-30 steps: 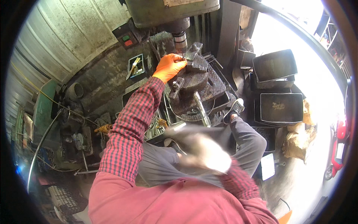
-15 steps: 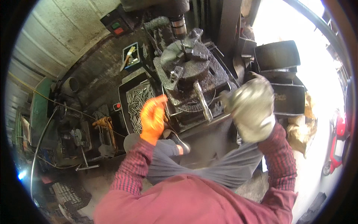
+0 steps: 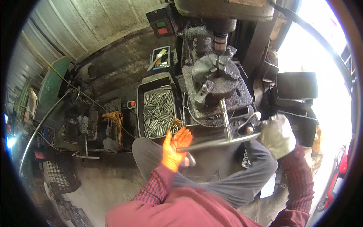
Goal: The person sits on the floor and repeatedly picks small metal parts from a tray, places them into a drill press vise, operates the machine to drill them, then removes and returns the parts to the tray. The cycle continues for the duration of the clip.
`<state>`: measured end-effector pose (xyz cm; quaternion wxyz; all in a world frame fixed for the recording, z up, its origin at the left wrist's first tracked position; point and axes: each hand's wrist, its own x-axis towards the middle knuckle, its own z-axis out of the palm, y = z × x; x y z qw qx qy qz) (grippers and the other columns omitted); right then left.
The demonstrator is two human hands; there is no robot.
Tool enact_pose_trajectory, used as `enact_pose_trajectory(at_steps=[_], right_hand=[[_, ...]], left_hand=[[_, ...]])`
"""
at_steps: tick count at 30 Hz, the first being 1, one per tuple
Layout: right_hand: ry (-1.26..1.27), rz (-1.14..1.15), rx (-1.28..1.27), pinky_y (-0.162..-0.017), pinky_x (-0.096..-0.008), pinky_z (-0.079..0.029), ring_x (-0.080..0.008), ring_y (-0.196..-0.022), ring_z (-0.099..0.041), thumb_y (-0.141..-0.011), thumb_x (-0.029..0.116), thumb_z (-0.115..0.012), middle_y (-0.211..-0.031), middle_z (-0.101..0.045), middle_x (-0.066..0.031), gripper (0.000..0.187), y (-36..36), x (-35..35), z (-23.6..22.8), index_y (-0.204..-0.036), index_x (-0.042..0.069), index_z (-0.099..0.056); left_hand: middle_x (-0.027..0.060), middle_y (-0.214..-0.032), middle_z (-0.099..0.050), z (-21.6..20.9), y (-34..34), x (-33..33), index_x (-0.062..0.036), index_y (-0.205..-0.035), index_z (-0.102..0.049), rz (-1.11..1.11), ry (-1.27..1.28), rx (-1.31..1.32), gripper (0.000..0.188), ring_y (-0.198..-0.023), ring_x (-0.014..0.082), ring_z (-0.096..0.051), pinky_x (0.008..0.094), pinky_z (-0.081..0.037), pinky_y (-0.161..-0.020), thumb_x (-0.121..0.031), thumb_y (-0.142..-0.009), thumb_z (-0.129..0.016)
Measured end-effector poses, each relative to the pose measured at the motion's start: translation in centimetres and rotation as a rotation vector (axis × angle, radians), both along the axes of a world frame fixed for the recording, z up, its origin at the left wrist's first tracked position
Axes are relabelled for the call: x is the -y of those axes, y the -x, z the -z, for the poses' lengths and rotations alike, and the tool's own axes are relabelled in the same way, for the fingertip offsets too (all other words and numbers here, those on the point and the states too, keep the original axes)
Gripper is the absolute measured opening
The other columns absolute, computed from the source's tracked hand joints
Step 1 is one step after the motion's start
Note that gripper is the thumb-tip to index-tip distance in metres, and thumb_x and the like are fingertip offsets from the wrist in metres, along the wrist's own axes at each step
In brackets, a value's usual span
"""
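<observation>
A drill press chuck [image 3: 219, 34] holds a bit over a round three-jaw chuck [image 3: 215, 75] on the machine table. From the jaw chuck's near side sticks a T-handled chuck key [image 3: 225, 120], its long crossbar lying across in front of me. My left hand [image 3: 176, 146], in an orange glove, is open with fingers stretched, the bar's left end against its palm side. My right hand [image 3: 279, 135], in a grey-white work glove, is closed around the bar's right end, slightly blurred. Just beyond my left hand stands a dark tray [image 3: 140, 109] of short metal pins [image 3: 159, 111].
A small tray [image 3: 169, 60] with a brush [image 3: 158, 58] lies behind the pins. The switch box [image 3: 162, 25] has green and red buttons. Dark bins [image 3: 297, 85] stand at right. A smaller vise-like machine [image 3: 85, 125] and a hose [image 3: 41, 128] are at left.
The view has tilted, so the machine sits lower and further right. The crossbar now shows clearly between my hands. My left hand has turned with its fingers spread at the bar's end.
</observation>
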<state>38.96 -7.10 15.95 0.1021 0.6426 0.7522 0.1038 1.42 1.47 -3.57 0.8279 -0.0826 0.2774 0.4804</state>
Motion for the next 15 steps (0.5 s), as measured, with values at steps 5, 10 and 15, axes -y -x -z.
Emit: enact_pose_trajectory(at_steps=[5,10,15], right_hand=[[-0.222,0.058,-0.175,-0.072,-0.0448,-0.050,-0.0312,-0.070,-0.067,-0.088,0.049,-0.074,-0.063,-0.065,-0.0109,0.043,0.5,0.4,3.0,-0.069,0.010,-0.074],[-0.157,0.108,-0.192,-0.074,-0.0440,-0.051,-0.0317,-0.073,-0.069,-0.087,0.052,-0.074,-0.068,-0.069,-0.0131,0.045,0.9,0.8,2.3,-0.071,0.009,-0.076],[-0.165,0.110,-0.138,-0.077,-0.0433,-0.052,-0.0310,-0.077,-0.070,-0.081,0.054,-0.081,-0.071,-0.070,-0.0130,0.046,1.0,1.0,2.4,-0.074,0.009,-0.076]], left_hand=[[0.0281,-0.141,-0.065,-3.3,2.0,1.0,0.0097,-0.142,-0.060,0.044,-0.323,0.083,0.064,-0.134,0.0429,-0.062,0.0560,-0.042,-0.122,-0.044,-0.110,-0.051],[0.0168,-0.138,-0.067,-5.1,3.1,-5.6,0.0010,-0.146,-0.059,0.216,-0.620,-0.715,0.043,-0.128,0.0269,-0.065,0.0416,-0.050,-0.114,-0.025,-0.112,-0.056],[0.0222,-0.156,-0.051,-7.9,4.3,-23.2,0.0016,-0.157,-0.047,-0.192,-0.910,-1.549,0.072,-0.147,0.0328,-0.049,0.0435,-0.039,-0.122,-0.032,-0.100,-0.074]])
